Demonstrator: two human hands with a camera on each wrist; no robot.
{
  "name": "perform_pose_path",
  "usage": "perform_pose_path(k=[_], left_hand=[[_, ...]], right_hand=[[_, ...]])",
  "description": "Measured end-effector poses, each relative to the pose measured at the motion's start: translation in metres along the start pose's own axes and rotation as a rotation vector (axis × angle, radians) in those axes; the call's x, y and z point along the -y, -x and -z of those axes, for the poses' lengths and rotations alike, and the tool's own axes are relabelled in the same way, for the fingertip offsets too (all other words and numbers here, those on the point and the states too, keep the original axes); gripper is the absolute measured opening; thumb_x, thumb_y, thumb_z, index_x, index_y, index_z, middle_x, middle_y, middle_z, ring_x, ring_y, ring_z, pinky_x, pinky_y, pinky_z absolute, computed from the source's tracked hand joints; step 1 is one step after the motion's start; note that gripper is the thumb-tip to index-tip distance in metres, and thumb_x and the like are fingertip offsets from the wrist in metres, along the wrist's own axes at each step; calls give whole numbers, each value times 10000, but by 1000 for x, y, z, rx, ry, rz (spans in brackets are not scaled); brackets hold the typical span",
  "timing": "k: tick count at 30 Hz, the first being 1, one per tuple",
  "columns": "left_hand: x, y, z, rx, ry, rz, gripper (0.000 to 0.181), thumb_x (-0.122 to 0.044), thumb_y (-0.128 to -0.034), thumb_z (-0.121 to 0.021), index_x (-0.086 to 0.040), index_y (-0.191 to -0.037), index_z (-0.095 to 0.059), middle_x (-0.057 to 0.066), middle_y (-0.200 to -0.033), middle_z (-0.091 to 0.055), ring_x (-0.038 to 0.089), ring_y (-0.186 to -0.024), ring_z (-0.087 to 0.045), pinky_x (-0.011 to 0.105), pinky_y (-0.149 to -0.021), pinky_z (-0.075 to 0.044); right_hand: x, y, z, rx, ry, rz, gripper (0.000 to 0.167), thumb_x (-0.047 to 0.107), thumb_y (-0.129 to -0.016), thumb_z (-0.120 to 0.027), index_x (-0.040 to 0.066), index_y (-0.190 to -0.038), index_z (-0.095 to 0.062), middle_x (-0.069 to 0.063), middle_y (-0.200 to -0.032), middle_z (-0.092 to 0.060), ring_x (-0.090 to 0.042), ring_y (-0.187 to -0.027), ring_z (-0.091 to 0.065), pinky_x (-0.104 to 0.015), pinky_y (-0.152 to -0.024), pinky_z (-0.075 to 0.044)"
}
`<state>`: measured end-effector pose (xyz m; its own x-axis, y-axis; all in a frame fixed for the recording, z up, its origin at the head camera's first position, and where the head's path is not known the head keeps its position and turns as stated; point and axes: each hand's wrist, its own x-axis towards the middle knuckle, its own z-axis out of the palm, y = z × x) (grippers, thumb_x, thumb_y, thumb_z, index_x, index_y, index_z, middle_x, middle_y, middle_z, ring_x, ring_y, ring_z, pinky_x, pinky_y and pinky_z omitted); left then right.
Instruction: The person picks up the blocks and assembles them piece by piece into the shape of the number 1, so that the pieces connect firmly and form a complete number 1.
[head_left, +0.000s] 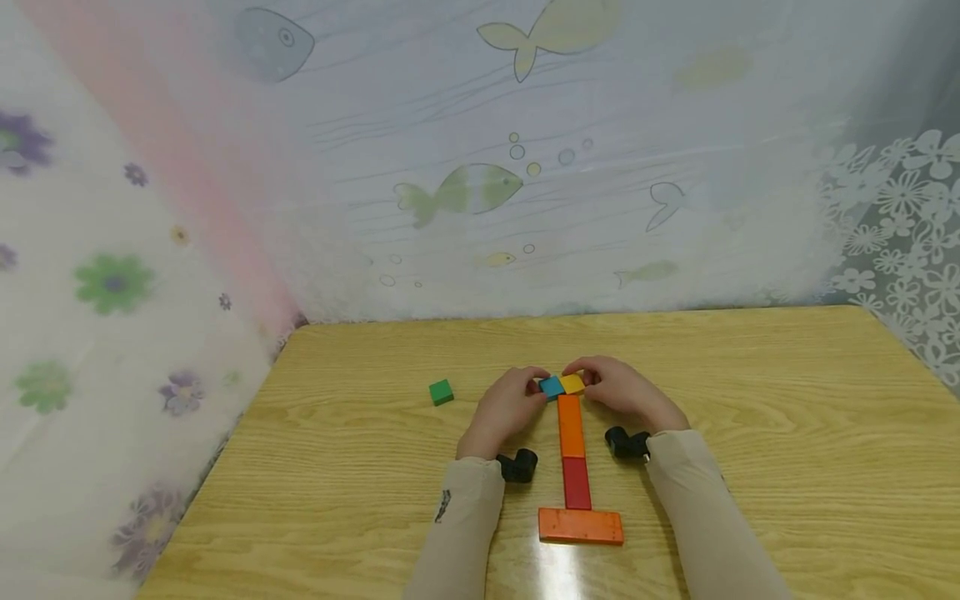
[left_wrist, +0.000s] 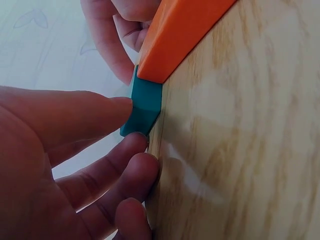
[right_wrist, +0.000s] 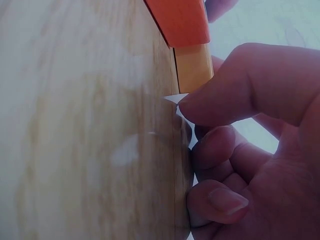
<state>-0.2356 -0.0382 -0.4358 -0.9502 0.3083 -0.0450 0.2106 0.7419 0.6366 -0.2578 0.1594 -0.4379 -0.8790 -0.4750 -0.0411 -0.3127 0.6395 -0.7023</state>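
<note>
On the wooden table, a small blue block (head_left: 551, 387) and a small yellow block (head_left: 572, 383) sit side by side at the far end of an upright orange-and-red line of blocks. My left hand (head_left: 504, 408) pinches the blue block between thumb and fingers; its teal side (left_wrist: 144, 102) shows in the left wrist view. From the other side, my right hand (head_left: 624, 392) holds the yellow block, thumb at its near corner in the right wrist view. The long orange block (head_left: 571, 426) lies flat against both. Nearer me come a red block (head_left: 577, 483) and a crosswise orange block (head_left: 581, 526).
A green block (head_left: 441, 392) lies alone to the left of my left hand. Black wrist cameras (head_left: 519, 466) hang beside both sleeves. Patterned curtains (head_left: 450, 275) stand behind and left of the wooden table (head_left: 337, 467).
</note>
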Motion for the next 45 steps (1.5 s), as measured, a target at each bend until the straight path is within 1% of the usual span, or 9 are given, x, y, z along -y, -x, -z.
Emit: perform_pose_path(k=[4,13,26,34,37,40,45], left_hand=[[0,0,0,4,-5,-1,309,-213,-874,-577,-189,-1182,-565,-62,-840,-548,119,-716,-495,276,-675,-414],[1,0,0,5,4,5,312,-207,-877,-568,-190,-1189,-557,-54,-871,-544,121,-737,-489,284,-692,-414],[0,2,3,12,-9,-4,328,-202,-887,-550,-184,-1214,-539,-40,-928,-561,120,-770,-499,304,-739,-424],[1,2,3,13,8,-12,335,-198,-892,-542,-176,-1225,-528,-29,-955,-570,123,-796,-509,318,-762,-426],[2,3,4,11,35,0,334,-218,-894,-538,-185,-1226,-525,-30,-966,-573,123,-799,-512,323,-763,-426],[3,4,4,10,70,25,338,-254,-898,-535,-198,-1230,-519,-34,-963,-572,123,-784,-513,316,-748,-428],[3,3,8,1,120,76,332,-305,-903,-517,-203,-1219,-525,-36,-916,-556,143,-702,-511,295,-641,-427]], right_hand=[[0,0,0,-1,2,4,365,-27,-808,-493,66,-1154,-565,-50,-797,-471,-191,-694,-408,-323,-622,-337],[0,1,0,-2,4,17,354,-23,-810,-490,65,-1143,-569,-46,-794,-474,-187,-691,-410,-325,-629,-338],[1,0,0,-6,0,-5,346,-24,-813,-487,82,-1130,-575,-45,-791,-478,-184,-690,-412,-326,-637,-332],[0,0,1,-10,6,-5,337,-23,-820,-485,86,-1126,-577,-50,-782,-476,-184,-677,-410,-325,-631,-327],[0,1,1,-8,3,3,337,-23,-822,-487,80,-1131,-574,-50,-781,-476,-186,-676,-410,-328,-636,-329],[0,1,0,-6,-1,5,335,-22,-825,-488,76,-1134,-573,-48,-783,-476,-187,-682,-411,-330,-641,-330],[1,2,1,-7,6,3,341,-18,-825,-485,76,-1142,-569,-49,-778,-471,-186,-681,-410,-332,-639,-328]])
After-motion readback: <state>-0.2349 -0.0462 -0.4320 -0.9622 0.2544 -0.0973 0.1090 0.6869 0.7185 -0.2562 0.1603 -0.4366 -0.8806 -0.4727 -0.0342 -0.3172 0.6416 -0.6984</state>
